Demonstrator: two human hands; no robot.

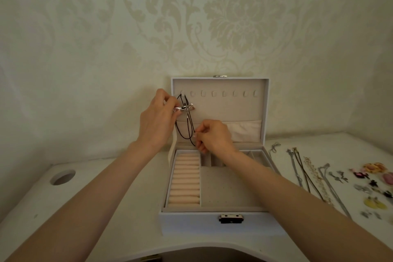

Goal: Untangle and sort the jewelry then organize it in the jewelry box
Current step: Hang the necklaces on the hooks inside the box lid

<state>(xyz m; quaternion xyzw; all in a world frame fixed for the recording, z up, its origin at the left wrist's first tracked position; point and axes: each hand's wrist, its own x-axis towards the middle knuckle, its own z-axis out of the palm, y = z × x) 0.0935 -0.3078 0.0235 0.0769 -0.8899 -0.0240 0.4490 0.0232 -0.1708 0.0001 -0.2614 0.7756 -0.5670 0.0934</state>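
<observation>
A white jewelry box (191, 225) stands open on the table, its lid upright against the wall. A black cord necklace (190, 127) with a silver pendant (184, 108) hangs from the leftmost hook inside the lid. My left hand (158, 121) pinches the pendant at the lid's left side. My right hand (212, 136) pinches the lower loop of the cord, just in front of the lid's cloth pocket (244, 132). Peach ring rolls (185, 178) fill the tray's left section. Several other necklaces (306, 174) lie on the table to the right of the box.
Earrings and small coloured pieces (372, 187) are spread at the far right of the white table. A round hole (62, 177) is cut in the tabletop at left. Patterned wallpaper rises right behind the box.
</observation>
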